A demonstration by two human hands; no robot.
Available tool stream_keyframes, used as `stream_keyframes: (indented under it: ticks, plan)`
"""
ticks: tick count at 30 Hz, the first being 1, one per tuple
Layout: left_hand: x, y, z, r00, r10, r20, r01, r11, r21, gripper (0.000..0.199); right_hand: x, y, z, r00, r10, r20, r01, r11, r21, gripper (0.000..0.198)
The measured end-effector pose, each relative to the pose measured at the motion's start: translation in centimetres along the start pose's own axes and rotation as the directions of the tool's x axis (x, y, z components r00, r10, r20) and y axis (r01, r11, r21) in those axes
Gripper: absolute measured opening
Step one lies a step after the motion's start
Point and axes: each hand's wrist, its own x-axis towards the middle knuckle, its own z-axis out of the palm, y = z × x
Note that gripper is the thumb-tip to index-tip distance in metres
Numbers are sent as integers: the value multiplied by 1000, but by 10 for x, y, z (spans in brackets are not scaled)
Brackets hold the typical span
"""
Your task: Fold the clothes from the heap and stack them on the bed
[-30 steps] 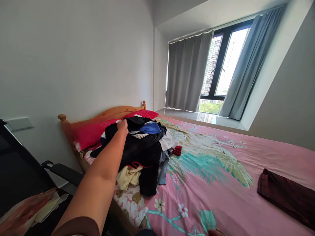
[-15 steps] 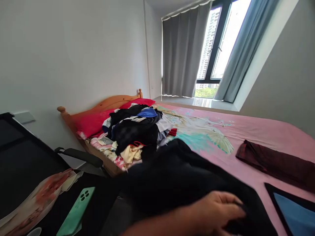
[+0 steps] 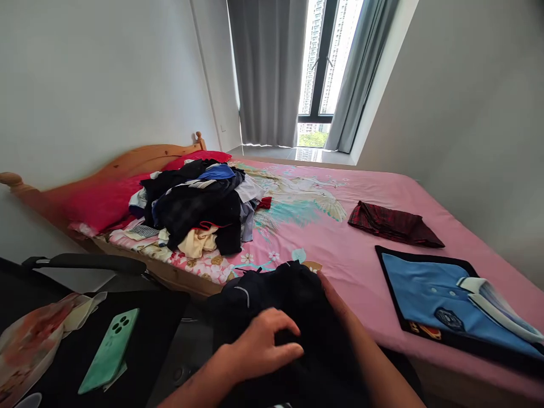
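A black garment with a gathered top edge, a thin cord and a pale curved trim lies bunched in front of me, against the near side of the bed. Over its middle is my left hand, thumb and fingers apart, with nothing visible between them. My right hand touches the garment's right edge near the top. I see that hand edge-on, and most of its fingers are hidden. The garment's lower part runs out of view below.
A heap of clothes covers the bed's left end by red pillows. On the pink sheet lie a folded dark-red plaid garment and a folded blue polo shirt. A green phone rests on a black chair at left.
My view has turned right and down. The black garment, spread out and blurred before, is now bunched closer to me. Both hands now show on it; only one was visible earlier.
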Motion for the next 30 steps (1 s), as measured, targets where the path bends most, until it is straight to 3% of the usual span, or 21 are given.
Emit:
stream_keyframes:
  ticks: [2, 3, 5, 7, 8, 10, 11, 13, 15, 18, 22, 25, 27, 30]
  plan:
    - [-7, -18, -12, 980, 32, -194, 35, 943, 332, 28, -11, 3, -4, 981, 120, 153, -134, 988, 82, 42]
    - [-10, -29, -17, 974, 27, -225, 79, 890, 448, 30, -15, 6, -7, 971, 148, 189, -167, 982, 92, 44]
    - [-16, -51, -23, 975, -6, -223, 135, 814, 566, 29, -19, 13, -13, 982, 116, 149, -127, 990, 64, 44]
    - [-20, -67, -28, 978, -16, -209, 137, 802, 582, 29, -19, 18, -18, 1000, -7, -16, 6, 999, -41, 43]
    - [-20, -73, -29, 979, -14, -203, 129, 812, 569, 27, -19, 18, -19, 987, -99, -128, 81, 986, -143, 43]
    - [-19, -79, -33, 978, -21, -208, 128, 847, 516, 25, -18, 16, -19, 909, -300, -291, 174, 904, -390, 42]
    - [-17, -80, -35, 974, -33, -226, 141, 867, 479, 26, -18, 14, -18, 882, -361, -303, 179, 852, -492, 38]
    - [-12, -84, -41, 951, -55, -304, 181, 896, 406, 29, -18, 10, -11, 919, -321, -230, 128, 794, -595, 35]
    - [-8, -88, -47, 911, -59, -409, 223, 904, 366, 29, -13, 9, -1, 979, -134, -155, 11, 790, -613, 44]
    - [-7, -98, -59, 851, -100, -515, 323, 874, 363, 29, 4, 13, 15, 979, 76, -191, -168, 833, -527, 49]
    - [-9, -115, -79, 797, -234, -556, 480, 805, 349, 37, 22, 22, 30, 962, 72, -265, -154, 940, -304, 39]
    - [-14, -131, -90, 753, -428, -500, 598, 763, 246, 44, 17, 25, 32, 966, 46, -254, -97, 977, -191, 31]
    - [-19, -141, -92, 743, -513, -430, 615, 776, 136, 46, 8, 25, 27, 970, 71, -231, -97, 990, -103, 27]
    - [-23, -149, -91, 773, -495, -397, 540, 842, 1, 54, -3, 21, 19, 971, 133, -197, -134, 991, 7, 22]
